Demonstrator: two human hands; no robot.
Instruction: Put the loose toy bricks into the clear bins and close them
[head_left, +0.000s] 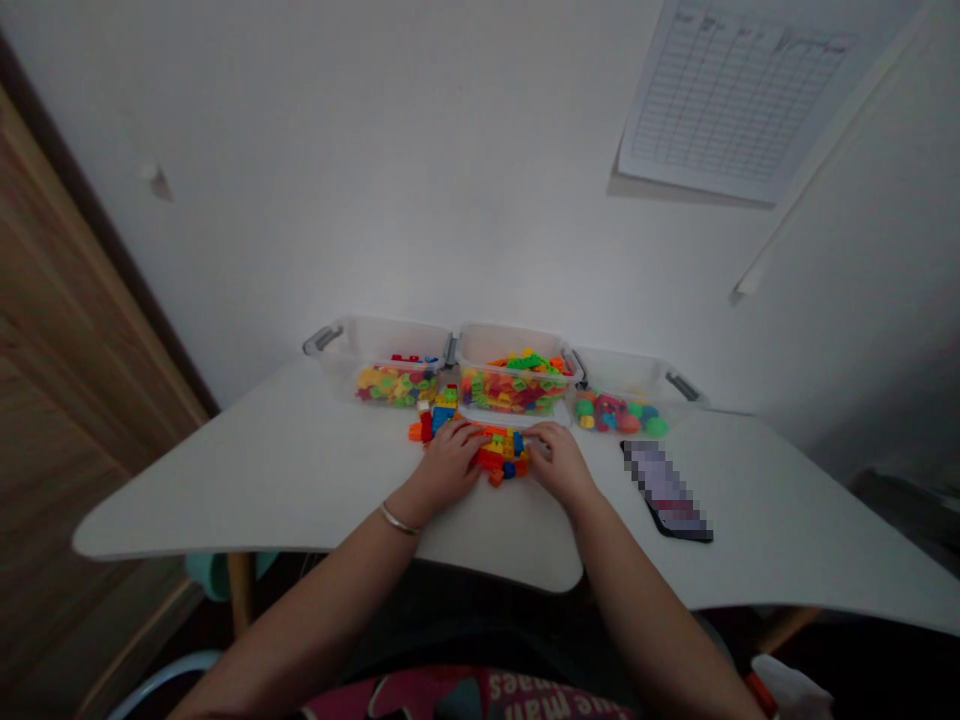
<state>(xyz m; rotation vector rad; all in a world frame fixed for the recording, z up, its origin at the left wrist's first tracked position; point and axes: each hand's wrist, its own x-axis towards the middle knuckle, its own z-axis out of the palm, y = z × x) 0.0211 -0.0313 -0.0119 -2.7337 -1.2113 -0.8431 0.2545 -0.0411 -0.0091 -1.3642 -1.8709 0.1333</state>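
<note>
Orange-and-yellow brick build (495, 459): smack between the hands on the white table (300, 500), long axis roughly side to side, far as I can tell
Left hand (452, 462): looks like the nearer one, fingers half curled over the build's left end, can't tell if it's actually gripping
Right hand (558, 461): loosely curled by the right end, next to a blue brick (518, 443), grip unclear

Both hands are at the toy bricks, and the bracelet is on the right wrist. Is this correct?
Not quite: the head view shows the bracelet on the left wrist. The left hand and right hand are indeed at the toy bricks.
</note>
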